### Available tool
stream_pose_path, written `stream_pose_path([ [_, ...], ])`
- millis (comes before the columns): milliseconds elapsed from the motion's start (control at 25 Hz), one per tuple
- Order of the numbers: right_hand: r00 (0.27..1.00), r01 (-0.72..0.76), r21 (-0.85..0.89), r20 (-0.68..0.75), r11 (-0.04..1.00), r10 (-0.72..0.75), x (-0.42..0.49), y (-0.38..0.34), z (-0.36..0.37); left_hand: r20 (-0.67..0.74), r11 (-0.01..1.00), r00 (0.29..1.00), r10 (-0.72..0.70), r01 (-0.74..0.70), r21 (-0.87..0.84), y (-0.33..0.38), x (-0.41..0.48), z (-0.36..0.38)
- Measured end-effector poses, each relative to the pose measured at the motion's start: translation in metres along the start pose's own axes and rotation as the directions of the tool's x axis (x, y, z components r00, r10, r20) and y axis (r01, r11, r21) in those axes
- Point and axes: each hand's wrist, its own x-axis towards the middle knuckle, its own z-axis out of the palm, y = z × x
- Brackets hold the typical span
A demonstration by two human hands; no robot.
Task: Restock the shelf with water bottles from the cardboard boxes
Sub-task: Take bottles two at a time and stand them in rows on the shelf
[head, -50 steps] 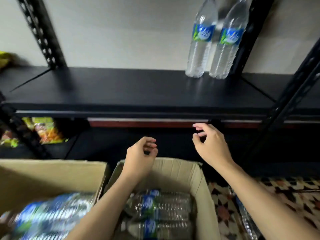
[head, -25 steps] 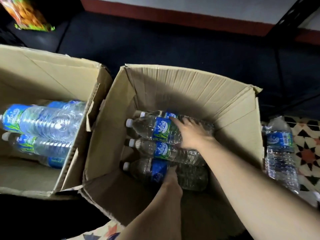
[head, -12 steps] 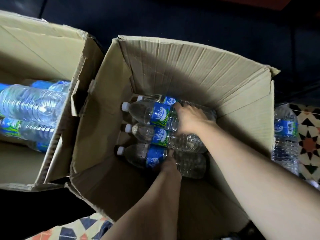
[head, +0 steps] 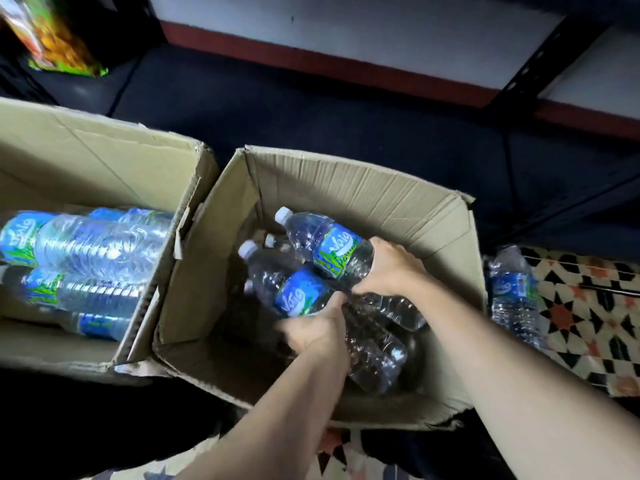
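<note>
Water bottles are coming out of the nearer cardboard box (head: 363, 188), which sits at the centre of the view: the right hand (head: 393, 268) is wrapped around the body of the upper bottle (head: 332, 247), whose white cap points toward ten o'clock, and the left hand (head: 317, 327) grips the lower bottle (head: 294, 292) just below its blue label, cap likewise toward ten o'clock. Both bottles are tilted up, necks raised clear of the others that lie deeper in the box. A second box (head: 104, 150) at nine o'clock holds more bottles lying flat, and a lone bottle (head: 512, 292) rests on the patterned floor at three o'clock, outside the box wall. The step in hand looks like the pick, a pair at once; next the hands would need to lift both clear of the box rim and carry them up to the shelf, which is out of view apart from its dark frame (head: 533, 60) toward one o'clock. Half a second earlier both bottles lay flat in their row with the hands just closing on them; now they are lifted and angled, and the camera has tipped slightly upward.
</note>
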Motion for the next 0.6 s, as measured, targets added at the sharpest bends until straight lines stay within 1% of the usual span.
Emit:
stream_pose_path([
  [40,0.999,-0.020,0.066,-0.041,0.998,0.023,-0.012,0.004,-0.009,-0.023,0.991,0.991,0.128,-0.127,0.036,0.008,-0.010,-0.004],
  [120,0.991,-0.031,0.203,-0.123,0.979,0.057,-0.035,0.011,-0.022,0.021,0.940,0.944,0.329,-0.330,0.090,0.018,-0.025,-0.013],
  [200,0.976,-0.012,0.325,-0.200,0.946,0.081,-0.062,0.014,-0.032,0.069,0.849,0.856,0.513,-0.517,0.110,0.032,-0.049,-0.029],
  [240,0.964,0.010,0.389,-0.248,0.921,0.095,-0.076,0.015,-0.038,0.083,0.791,0.798,0.596,-0.602,0.110,0.042,-0.057,-0.035],
  [280,0.950,0.040,0.448,-0.294,0.893,0.105,-0.089,0.015,-0.042,0.100,0.745,0.750,0.653,-0.661,0.095,0.052,-0.067,-0.044],
  [360,0.913,0.137,0.539,-0.393,0.831,0.105,-0.111,0.011,-0.054,0.171,0.632,0.627,0.760,-0.774,0.031,0.076,-0.091,-0.055],
  [480,0.841,0.304,0.655,-0.526,0.692,0.129,-0.139,-0.003,-0.077,0.213,0.466,0.442,0.872,-0.882,-0.078,0.112,-0.130,-0.063],
  [600,0.736,0.442,0.664,-0.653,0.603,0.179,-0.157,-0.016,-0.111,0.193,0.308,0.286,0.939,-0.947,-0.094,0.143,-0.163,-0.063],
])
